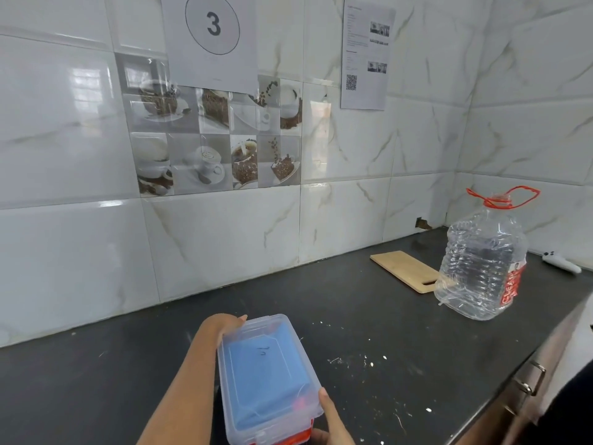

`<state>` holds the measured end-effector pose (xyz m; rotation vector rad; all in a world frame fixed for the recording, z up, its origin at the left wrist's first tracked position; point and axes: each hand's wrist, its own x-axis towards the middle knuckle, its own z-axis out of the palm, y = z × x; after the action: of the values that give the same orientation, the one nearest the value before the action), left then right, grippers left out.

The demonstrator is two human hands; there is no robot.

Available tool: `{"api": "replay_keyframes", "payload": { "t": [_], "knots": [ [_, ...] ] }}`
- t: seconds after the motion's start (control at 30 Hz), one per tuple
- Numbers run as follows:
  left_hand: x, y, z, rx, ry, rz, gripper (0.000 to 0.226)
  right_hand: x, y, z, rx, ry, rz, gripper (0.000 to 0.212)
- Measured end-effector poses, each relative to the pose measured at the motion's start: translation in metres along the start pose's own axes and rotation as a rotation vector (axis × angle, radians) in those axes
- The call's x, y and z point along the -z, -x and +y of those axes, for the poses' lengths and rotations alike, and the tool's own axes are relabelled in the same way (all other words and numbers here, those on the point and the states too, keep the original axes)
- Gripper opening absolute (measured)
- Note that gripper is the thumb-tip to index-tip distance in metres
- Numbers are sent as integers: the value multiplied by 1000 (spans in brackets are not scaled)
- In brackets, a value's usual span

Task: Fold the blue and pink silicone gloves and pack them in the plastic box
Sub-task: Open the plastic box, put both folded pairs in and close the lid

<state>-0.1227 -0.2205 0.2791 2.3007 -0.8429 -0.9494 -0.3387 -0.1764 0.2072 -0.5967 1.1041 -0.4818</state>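
A clear plastic box [282, 326] with its lid on is held just above the dark counter at the bottom centre. Through the lid shows a blue silicone glove [266, 377]; a bit of pink or red [301, 403] shows at its near end. My left hand [221, 326] grips the box's far left corner, fingers curled over the rim. My right hand [330, 422] holds the near right corner, thumb lying along the side.
The dark counter [369, 335] carries white specks to the right of the box. A wooden cutting board [404, 271] lies by the tiled wall. A large clear water bottle [481, 261] with a red handle stands at the right, a white controller [561, 262] behind it.
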Motion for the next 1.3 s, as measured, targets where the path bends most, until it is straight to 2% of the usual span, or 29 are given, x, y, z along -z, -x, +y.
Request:
{"api": "replay_keyframes", "payload": {
  "t": [0.1,0.13,0.23,0.27,0.3,0.33,0.37,0.4,0.43,0.53,0.57,0.67,0.7,0.73,0.8,0.87,0.93,1.07,1.17,1.3],
  "knots": [
    [-1,-5,-11,8,141,-13,62,4,6,9,-18,-140,-63,54],
    [-2,-9,-14,9,192,-11,61,-3,9,8,1,-153,-37,50],
    [-6,-12,-21,15,386,-5,56,-16,18,10,166,-251,-30,46],
    [-9,-12,-22,12,454,7,55,-21,21,13,253,-279,-12,65],
    [-11,-11,-22,-1,522,21,54,-18,22,18,337,-268,-91,83],
    [-14,-11,-22,-14,567,48,53,-17,26,21,387,-299,-109,79],
    [-17,-10,-23,-26,579,93,53,-16,32,24,384,-292,-71,64],
    [-19,-8,-24,-42,563,139,55,-15,32,25,354,-225,42,49],
    [-20,-5,-24,-67,535,179,56,-12,29,28,327,-156,146,47],
    [-25,-4,-27,-170,465,243,42,-6,24,37,447,144,191,84],
    [-26,-4,-28,-202,431,262,35,-6,24,36,449,257,174,90],
    [-28,1,-29,-249,327,315,31,-2,36,30,465,610,142,83],
    [-29,1,-29,-258,322,328,30,1,43,26,490,798,149,82],
    [-29,1,-30,-266,322,337,30,5,46,20,605,1004,213,79],
    [-30,0,-31,-278,317,360,29,15,37,10,1060,1484,395,62],
    [-31,-2,-32,-293,296,370,28,24,27,3,1464,1616,548,76],
    [-31,-1,-33,-303,283,382,28,31,11,-1,1722,1680,550,70],
    [-31,0,-38,-327,234,414,29,34,1,-7,1937,1696,286,49],
    [-30,3,-43,-337,171,445,30,34,-5,1,2035,1632,249,39],
    [-27,6,-49,-350,157,468,31,34,-5,5,2105,1589,201,46]
  ]
}}
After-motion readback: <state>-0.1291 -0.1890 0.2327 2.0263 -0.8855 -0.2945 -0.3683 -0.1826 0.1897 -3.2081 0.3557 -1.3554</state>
